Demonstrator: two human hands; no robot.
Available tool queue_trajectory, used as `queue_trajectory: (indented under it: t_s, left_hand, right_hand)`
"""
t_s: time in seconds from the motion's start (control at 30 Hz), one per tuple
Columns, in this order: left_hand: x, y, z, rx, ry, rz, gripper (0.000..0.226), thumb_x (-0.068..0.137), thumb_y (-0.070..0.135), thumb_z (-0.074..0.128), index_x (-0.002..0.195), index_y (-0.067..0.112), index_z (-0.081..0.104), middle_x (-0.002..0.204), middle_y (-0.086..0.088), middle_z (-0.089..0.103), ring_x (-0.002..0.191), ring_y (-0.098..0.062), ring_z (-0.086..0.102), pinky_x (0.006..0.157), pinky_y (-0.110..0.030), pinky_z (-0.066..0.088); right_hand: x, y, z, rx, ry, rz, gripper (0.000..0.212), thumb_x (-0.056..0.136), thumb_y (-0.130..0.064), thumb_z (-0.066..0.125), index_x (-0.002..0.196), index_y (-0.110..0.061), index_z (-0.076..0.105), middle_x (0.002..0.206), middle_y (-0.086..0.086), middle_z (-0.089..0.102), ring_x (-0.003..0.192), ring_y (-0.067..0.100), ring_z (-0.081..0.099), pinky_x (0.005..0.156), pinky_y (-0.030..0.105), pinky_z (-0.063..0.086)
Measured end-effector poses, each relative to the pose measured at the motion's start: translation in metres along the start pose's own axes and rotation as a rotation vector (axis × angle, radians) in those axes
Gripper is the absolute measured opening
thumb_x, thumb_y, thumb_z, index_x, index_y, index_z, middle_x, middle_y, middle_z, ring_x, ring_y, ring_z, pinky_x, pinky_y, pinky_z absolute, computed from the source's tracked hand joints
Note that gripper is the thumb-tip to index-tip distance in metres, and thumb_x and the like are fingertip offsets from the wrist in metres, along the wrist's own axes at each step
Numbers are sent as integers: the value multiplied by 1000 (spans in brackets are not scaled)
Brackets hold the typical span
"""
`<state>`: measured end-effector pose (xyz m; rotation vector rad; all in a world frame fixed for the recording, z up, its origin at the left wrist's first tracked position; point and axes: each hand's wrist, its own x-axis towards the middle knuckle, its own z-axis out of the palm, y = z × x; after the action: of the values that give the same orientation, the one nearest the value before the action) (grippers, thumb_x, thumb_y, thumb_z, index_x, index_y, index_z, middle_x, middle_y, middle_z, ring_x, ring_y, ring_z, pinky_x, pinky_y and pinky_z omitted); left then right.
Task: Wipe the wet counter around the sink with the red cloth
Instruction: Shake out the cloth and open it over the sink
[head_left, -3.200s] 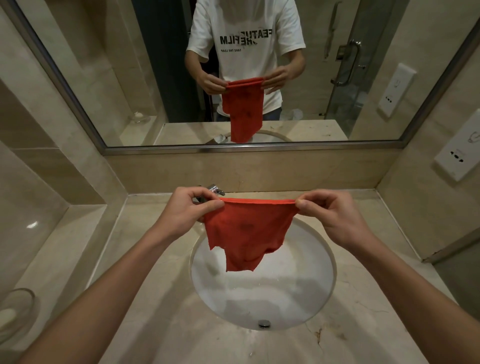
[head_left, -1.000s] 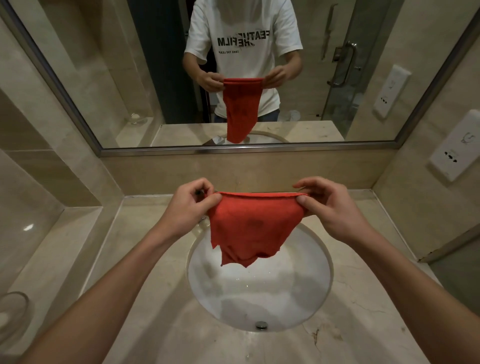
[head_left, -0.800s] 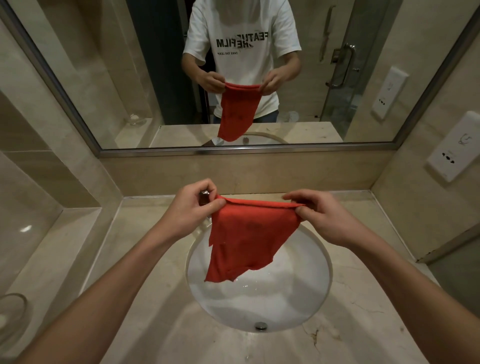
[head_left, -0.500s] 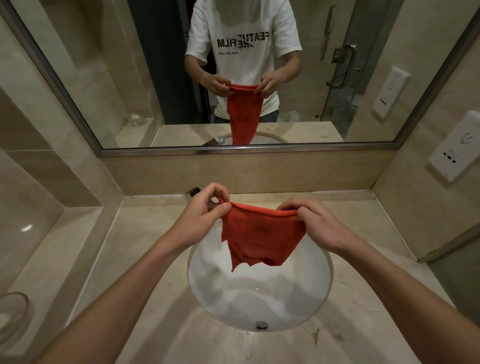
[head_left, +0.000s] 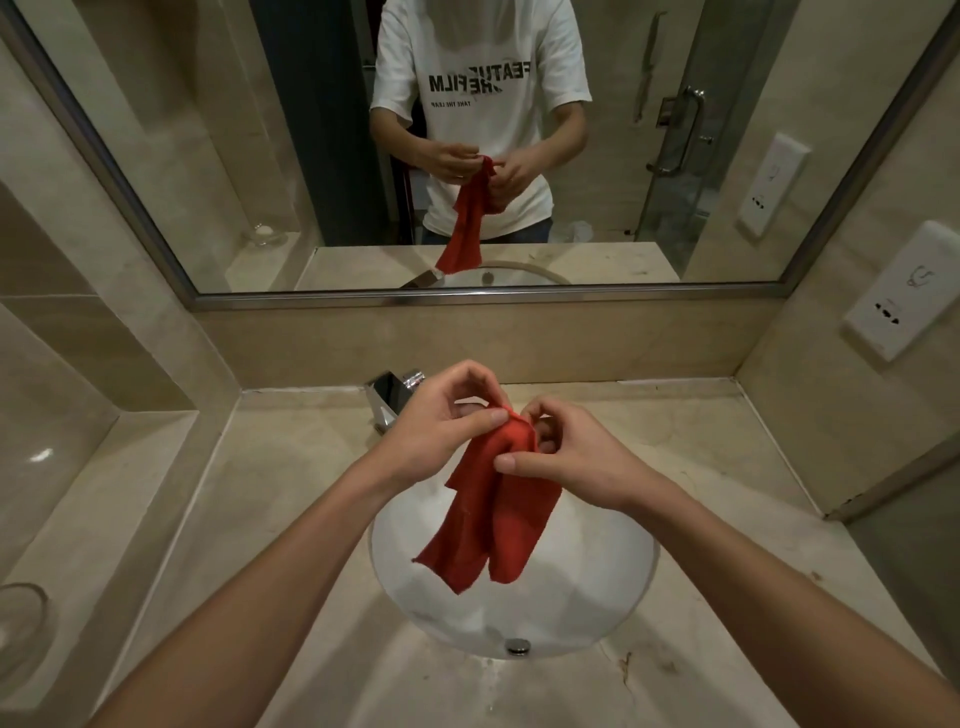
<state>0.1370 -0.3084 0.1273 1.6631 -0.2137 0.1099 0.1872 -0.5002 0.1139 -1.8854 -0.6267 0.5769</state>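
The red cloth (head_left: 493, 514) hangs folded in the air over the white round sink (head_left: 587, 597). My left hand (head_left: 441, 431) pinches its top edge between thumb and fingers. My right hand (head_left: 566, 457) pinches the same bunched top from the right, thumb on the front of the cloth. Both hands are close together above the far side of the basin. The beige marble counter (head_left: 291, 493) runs around the sink, with a few water drops near the front rim.
A chrome faucet (head_left: 392, 397) stands behind the sink, just left of my left hand. A mirror (head_left: 208, 156) covers the back wall. A glass dish (head_left: 21, 623) sits on the lower left ledge. A white wall socket (head_left: 904, 291) is on the right wall.
My hands have come together, folding the spread cloth in half so it now hangs as a narrow bunch. The faucet is now uncovered behind my left hand.
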Motion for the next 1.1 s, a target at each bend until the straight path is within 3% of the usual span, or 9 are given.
queue_trajectory:
  t_s: [0.1,0.23,0.33,0.43,0.5,0.63,0.83,0.93,1.1]
  left_hand:
    - [-3,-4,-3,-29,76,-61,22,85,-6,69,91,11,56,88,0,66,78,-22,65,74,-34,54]
    - [-7,-7,-4,-48,189,-93,24,82,-2,73,92,12,56,88,-6,69,73,-25,70,66,-34,58]
    - [-8,-10,-5,-77,220,-109,26,81,5,75,98,14,57,88,-9,69,73,-23,68,66,-32,56]
    - [-11,-20,-1,-148,185,-117,38,77,19,82,106,13,59,93,-13,69,82,-19,68,73,-30,55]
    - [-17,-33,5,-131,113,-116,47,68,20,84,110,14,62,99,-3,72,93,-15,68,81,-27,54]
    - [-33,-69,24,13,-9,-175,51,71,13,87,117,17,66,109,0,73,105,-17,67,98,-37,51]
    - [-44,-108,39,149,-71,-249,35,70,28,88,102,24,74,106,6,71,104,-12,63,97,-35,48]
    - [-53,-123,37,116,-93,-293,23,72,21,87,87,11,72,89,-5,67,91,-18,66,89,-31,51]
    - [-60,-129,12,-15,-68,-394,19,79,7,79,79,8,61,71,6,67,73,-10,64,70,-21,49]
  right_hand:
    - [1,-2,6,-72,20,-65,43,72,-55,81,82,-18,62,69,4,54,64,13,49,60,36,38]
    - [2,-6,11,-64,127,-130,22,87,-35,76,81,-16,68,67,-7,58,62,7,51,60,28,38]
    - [0,-15,7,-126,118,-140,16,89,-35,74,83,-21,71,68,-9,61,63,4,52,58,22,38]
    - [-2,-21,3,-165,113,-162,18,91,-36,71,80,-22,71,67,-4,62,63,5,52,59,24,38]
    - [-3,-25,-1,-115,125,-179,18,93,-31,71,82,-16,72,71,3,66,66,6,56,61,26,42]
    - [-7,-30,-10,-77,165,-157,16,93,-27,70,86,-15,77,78,-2,73,73,6,65,66,24,49]
    - [-15,-38,-19,61,248,-135,17,93,-26,67,87,-16,78,76,-5,73,72,5,64,66,19,48]
    - [-16,-44,-30,192,368,-113,12,92,-20,67,86,-19,76,76,-9,73,74,3,64,68,18,49]
    - [-23,-39,-52,235,535,-92,15,91,-22,68,79,-24,77,77,-9,72,77,5,63,76,29,49]
